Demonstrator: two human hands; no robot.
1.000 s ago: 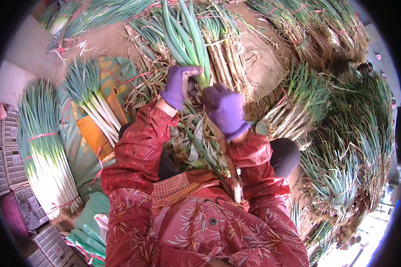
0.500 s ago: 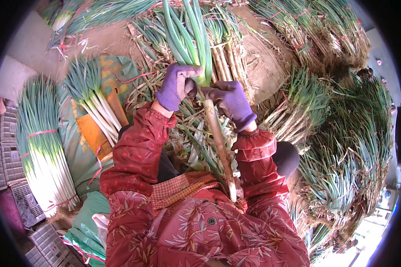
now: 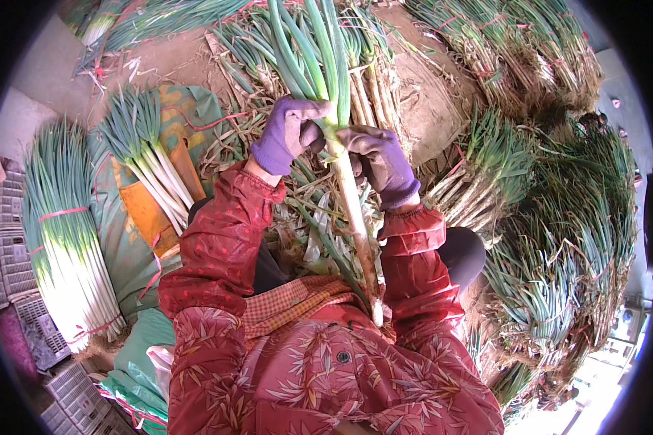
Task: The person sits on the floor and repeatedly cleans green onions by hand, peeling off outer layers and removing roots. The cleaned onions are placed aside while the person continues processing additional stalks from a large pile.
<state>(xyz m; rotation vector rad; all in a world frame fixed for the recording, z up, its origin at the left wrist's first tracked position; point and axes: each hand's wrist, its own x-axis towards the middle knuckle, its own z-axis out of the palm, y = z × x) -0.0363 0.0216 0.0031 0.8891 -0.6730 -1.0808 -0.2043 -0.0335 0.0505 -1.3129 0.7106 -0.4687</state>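
Observation:
A big green onion (image 3: 351, 197) stands upright in front of my chest, green leaves at the top, its root end down by my lap. Its upper shank is pale, while brownish skin clings lower down. My left hand (image 3: 286, 138), in a purple glove, is closed round the neck where the leaves fan out. On the right of the neck, just below, my right hand (image 3: 384, 163), gloved alike, pinches with bent fingers at the onion's outer layer. What exactly lies between those fingertips is partly hidden.
Cleaned white-stemmed green onions (image 3: 71, 239) lie tied at the left, a smaller pile (image 3: 152, 159) on an orange and green cloth. Unpeeled bundles (image 3: 559, 246) crowd the right and the far side. Peeled scraps (image 3: 297, 246) litter the ground between my knees. Grey crates (image 3: 11, 232) stand far left.
My right hand has shifted slightly down and turned beside the neck. More pale shank shows below it, where brownish skin covered the onion before. My left hand keeps its hold.

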